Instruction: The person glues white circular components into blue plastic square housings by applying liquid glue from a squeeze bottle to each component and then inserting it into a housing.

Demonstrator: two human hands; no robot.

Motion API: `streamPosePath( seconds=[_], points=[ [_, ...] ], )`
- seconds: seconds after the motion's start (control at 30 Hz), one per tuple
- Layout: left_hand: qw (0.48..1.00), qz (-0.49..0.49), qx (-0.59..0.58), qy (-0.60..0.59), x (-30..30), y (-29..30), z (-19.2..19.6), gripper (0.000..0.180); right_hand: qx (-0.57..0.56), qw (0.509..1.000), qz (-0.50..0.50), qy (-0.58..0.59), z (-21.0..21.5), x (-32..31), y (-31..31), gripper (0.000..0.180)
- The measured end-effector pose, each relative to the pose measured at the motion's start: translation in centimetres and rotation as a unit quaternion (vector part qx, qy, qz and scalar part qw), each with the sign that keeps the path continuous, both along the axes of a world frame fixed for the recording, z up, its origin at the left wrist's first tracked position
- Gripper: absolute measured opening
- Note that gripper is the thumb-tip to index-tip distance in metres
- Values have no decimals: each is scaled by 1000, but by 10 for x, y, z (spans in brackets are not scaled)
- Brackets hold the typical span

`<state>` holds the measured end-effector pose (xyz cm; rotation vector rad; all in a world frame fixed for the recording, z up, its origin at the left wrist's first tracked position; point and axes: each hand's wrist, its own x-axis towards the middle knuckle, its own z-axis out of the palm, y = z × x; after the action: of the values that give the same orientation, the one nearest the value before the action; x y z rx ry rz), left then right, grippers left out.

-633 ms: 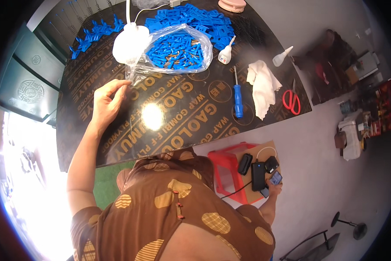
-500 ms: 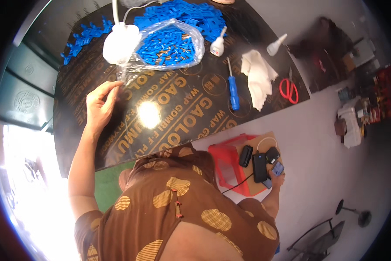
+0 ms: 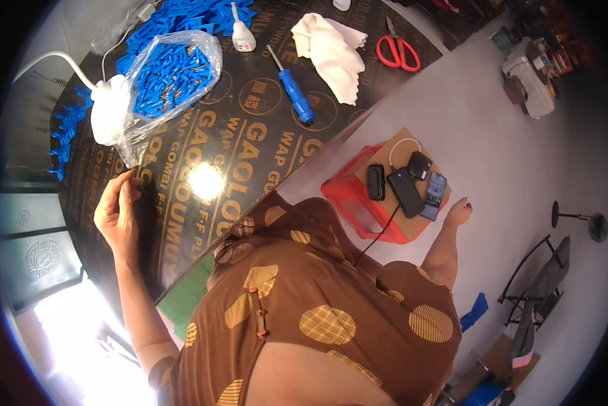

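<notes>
My left hand [image 3: 120,210] reaches over the dark printed tabletop, thumb and fingertips pinched together at the gathered tail of a clear plastic bag [image 3: 133,147]. Small blue pieces with brassy bits [image 3: 172,78] fill that bag. A white lamp head [image 3: 110,111] on a bent neck stands against its left side. Low on the right, my right hand [image 3: 460,211] is beside a smartphone [image 3: 434,196] with its screen lit, apart from it. The fingers of that hand are mostly hidden. The phone lies on cardboard [image 3: 404,140] atop a red crate [image 3: 348,193].
Flat blue parts [image 3: 182,20] are heaped behind the bag, more [image 3: 70,132] at the left edge. A white squeeze bottle [image 3: 243,34], blue screwdriver [image 3: 294,95], white cloth [image 3: 331,57] and red-handled scissors [image 3: 397,53] lie rightward. On the cardboard are a black power bank [image 3: 406,192] and a black case [image 3: 376,183].
The view has turned, shifting the tabletop to the left. My right hand has come off the smartphone and moved to its right. My left fingertips stay at the bag's tail.
</notes>
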<state>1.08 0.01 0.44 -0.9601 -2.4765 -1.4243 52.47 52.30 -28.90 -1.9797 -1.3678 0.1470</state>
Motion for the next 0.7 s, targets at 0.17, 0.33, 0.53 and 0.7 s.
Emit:
streamPosePath(
  seconds=[0.17, 0.33, 0.53, 0.7],
  points=[
    [1000, 4, -6, 1, 7, -1, 2, 17, 38, 995, -56, 75, 32, -9, 5, 44],
    [999, -26, -14, 46, 12, -3, 4, 18, 105, 965, -47, 237, 68, -39, 3, 41],
    [996, -53, -2, 66, 15, -2, 9, 18, 154, 931, 19, 330, 121, -83, 12, 39],
    [994, -65, -8, 85, 22, -3, 14, 18, 179, 873, 132, 434, 198, -147, -10, 32]
  ],
)
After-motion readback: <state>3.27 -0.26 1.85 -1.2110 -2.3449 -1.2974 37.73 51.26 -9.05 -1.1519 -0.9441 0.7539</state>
